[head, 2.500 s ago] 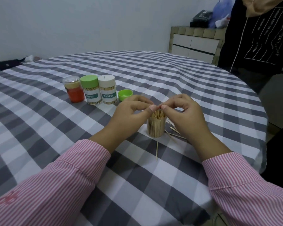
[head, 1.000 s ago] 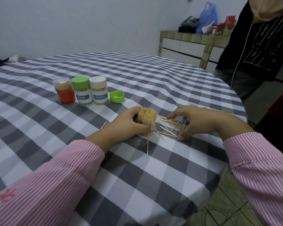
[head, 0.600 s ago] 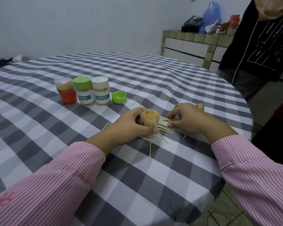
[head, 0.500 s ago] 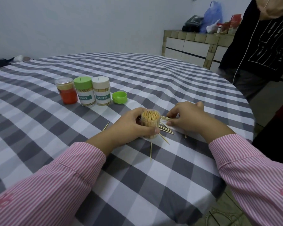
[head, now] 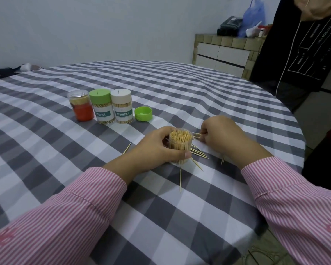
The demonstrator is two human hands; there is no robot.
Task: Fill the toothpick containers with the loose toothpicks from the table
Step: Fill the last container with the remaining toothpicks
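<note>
Gathering loose toothpicks on the checked table (head: 180, 88) beside the open container (head: 180, 148); left hand (head: 157, 148) is wrapping it, fingers behind and thumb across the front, keeping it upright on the cloth. Right hand (head: 221, 133) is resting just right of it, fingers curled in and pinching a few toothpicks (head: 196, 135) by their ends. Advice: align tips into one bundle before lifting, feed it in vertically, as the container is looking nearly full to the rim. More strays are lying near its base (head: 199, 153), one longer out front (head: 180, 177), one left of the wrist (head: 127, 148). Further back, in a row: orange jar with clear lid (head: 81, 105), green-capped container (head: 102, 106), white-capped container (head: 122, 106), all showing toothpicks inside, all closed. Spare green cap (head: 143, 113) is lying open side up beside them.
</note>
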